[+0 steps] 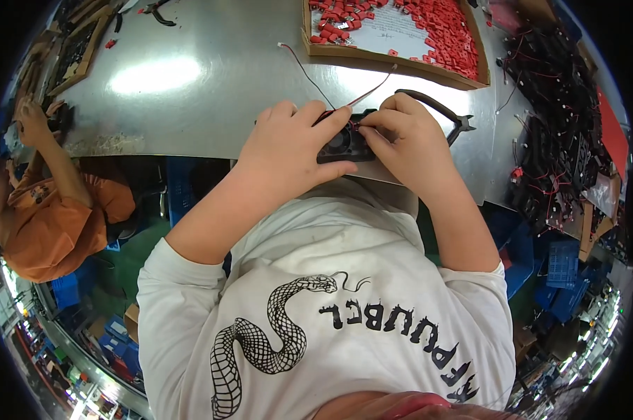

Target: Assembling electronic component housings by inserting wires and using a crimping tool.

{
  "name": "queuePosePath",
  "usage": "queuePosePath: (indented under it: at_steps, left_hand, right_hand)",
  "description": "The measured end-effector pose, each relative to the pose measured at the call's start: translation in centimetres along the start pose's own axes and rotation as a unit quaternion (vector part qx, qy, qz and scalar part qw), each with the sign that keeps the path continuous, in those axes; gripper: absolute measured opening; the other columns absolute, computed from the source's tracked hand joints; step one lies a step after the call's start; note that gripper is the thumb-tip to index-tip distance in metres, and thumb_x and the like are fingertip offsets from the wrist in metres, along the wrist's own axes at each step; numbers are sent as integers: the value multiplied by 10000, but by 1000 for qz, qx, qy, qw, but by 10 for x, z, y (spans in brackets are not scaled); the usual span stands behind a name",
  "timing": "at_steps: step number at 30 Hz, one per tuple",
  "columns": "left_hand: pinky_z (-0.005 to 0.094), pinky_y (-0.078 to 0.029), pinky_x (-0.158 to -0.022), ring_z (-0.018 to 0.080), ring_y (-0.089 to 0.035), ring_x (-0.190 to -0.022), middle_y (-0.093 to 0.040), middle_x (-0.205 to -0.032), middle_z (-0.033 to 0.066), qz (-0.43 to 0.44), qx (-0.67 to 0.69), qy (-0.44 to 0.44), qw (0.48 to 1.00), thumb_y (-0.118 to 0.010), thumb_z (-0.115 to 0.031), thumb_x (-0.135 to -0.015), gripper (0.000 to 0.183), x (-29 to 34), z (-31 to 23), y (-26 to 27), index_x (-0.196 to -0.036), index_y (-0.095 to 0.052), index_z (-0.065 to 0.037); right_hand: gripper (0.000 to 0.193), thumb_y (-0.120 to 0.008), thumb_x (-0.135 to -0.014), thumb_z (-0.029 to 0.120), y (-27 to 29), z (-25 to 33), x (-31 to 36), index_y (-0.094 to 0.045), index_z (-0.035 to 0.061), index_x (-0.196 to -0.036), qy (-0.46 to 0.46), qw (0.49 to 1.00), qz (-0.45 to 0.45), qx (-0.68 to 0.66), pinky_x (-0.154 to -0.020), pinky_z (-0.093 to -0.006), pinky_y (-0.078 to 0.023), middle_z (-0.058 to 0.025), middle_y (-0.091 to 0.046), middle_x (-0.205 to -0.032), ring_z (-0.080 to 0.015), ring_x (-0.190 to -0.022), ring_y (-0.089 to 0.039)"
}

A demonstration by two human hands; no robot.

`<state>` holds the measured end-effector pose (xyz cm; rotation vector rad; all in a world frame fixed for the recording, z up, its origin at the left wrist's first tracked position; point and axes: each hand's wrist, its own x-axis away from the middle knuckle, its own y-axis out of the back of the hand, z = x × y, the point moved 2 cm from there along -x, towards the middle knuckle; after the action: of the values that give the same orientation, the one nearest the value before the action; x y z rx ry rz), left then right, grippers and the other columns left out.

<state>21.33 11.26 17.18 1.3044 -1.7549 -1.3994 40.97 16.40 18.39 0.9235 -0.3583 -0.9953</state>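
At the table's near edge lies a black plastic speaker-like housing (339, 145) with a round part in its face. My left hand (288, 140) grips it from the left, fingers over its far side and thumb along its near edge. Over its right end, my right hand (409, 136) is closed in a pinch; a small bit of red shows by the fingertips, but what they hold is too small to make out. A dark wire (304, 72) and a reddish wire (372, 89) run out beyond the housing, each ending in a small pale connector. Black-handled cutting pliers (462, 124) lie beside my right hand.
A shallow cardboard tray (400, 61) of red plastic parts sits ahead on the metal table (211, 115). Black wired units (551, 126) are heaped at the right. Another person in an orange top (54, 224) works at the left, near a long tray (78, 59). Blue crates stand below.
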Motion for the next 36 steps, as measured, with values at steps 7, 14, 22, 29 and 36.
queuePosePath:
  at_steps: [7, 14, 22, 29, 36]
  left_hand:
    - [424, -497, -845, 297, -592, -934, -630, -1112, 59, 8, 16, 10, 1000, -775, -545, -800, 711, -2, 3, 4, -1381, -602, -173]
    - [450, -495, -881, 303, -597, -953, -629, -1135, 59, 16, 43, 10, 999, -774, -533, -804, 688, -7, -2, 5, -1369, -608, -176]
    - [442, -494, -905, 303, -599, -979, -628, -1151, 59, 18, 43, 40, 998, -770, -529, -816, 681, -2, 1, 3, -1374, -600, -175]
    - [436, -490, -902, 298, -594, -989, -628, -1143, 63, 24, 50, 41, 998, -766, -530, -823, 690, -2, 0, 2, -1387, -593, -171]
    - [438, -491, -890, 300, -598, -988, -630, -1134, 68, 16, 55, 34, 998, -768, -532, -821, 680, -2, -2, 2, -1372, -604, -168]
  right_hand:
    - [133, -746, -856, 63, 17, -18, -21, -751, 19, -983, 71, 997, -23, 1, -703, -342, -530, -99, -638, -920, -247, -813, -656]
    - [222, -697, -914, 185, 67, -148, -134, -770, 57, -1079, 45, 971, -61, 225, -865, -397, -542, -142, -693, -1026, -316, -929, -679]
    - [197, -729, -897, 154, 65, -132, -127, -790, 71, -1066, 57, 983, 44, 168, -920, -373, -538, -112, -676, -1105, -301, -1024, -670]
    - [249, -725, -860, 249, 67, -122, -125, -791, 68, -1017, -63, 986, -6, 153, -898, -406, -551, -154, -734, -1042, -333, -952, -698]
    - [255, -733, -840, 224, 65, -118, -131, -774, 37, -1007, -45, 985, 55, 155, -831, -380, -566, -157, -753, -966, -300, -864, -722]
